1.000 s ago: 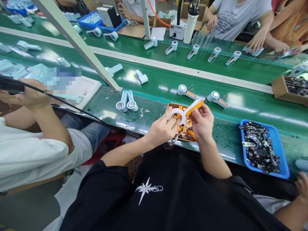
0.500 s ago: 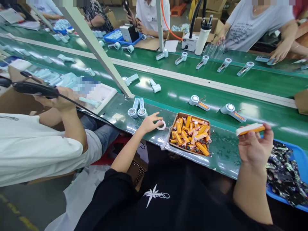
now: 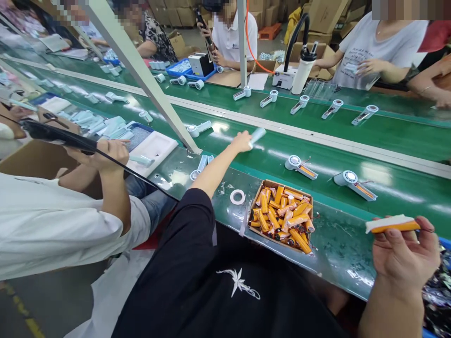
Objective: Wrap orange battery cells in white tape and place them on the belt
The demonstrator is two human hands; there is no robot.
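My left hand (image 3: pixel 241 142) reaches over the green belt, its fingers closed on a light-blue fan housing (image 3: pixel 258 136) that is slightly blurred. At the right, my right hand (image 3: pixel 405 251) grips an orange battery (image 3: pixel 396 226) with a white strip along its top, between thumb and fingers. Below my left forearm, a roll of white tape (image 3: pixel 237 196) lies flat on the bench edge. A cardboard box (image 3: pixel 251 206) full of orange batteries (image 3: pixel 282 211) stands between my two hands. Two fan housings with orange batteries inside, one of them nearer (image 3: pixel 354 183), rest on the belt.
A slanted metal post (image 3: pixel 141 75) rises at the left of the belt. Beside me sits a co-worker in a white shirt (image 3: pixel 66 220), holding a black tool. More fan housings (image 3: pixel 299 104) lie along the far belt, where other people work. Dark packets (image 3: pixel 437 291) fill a blue tray at the lower right.
My left hand has moved from beside the tape roll out over the belt and taken hold of a fan housing. My right hand still holds the battery, now lower and farther right in view.
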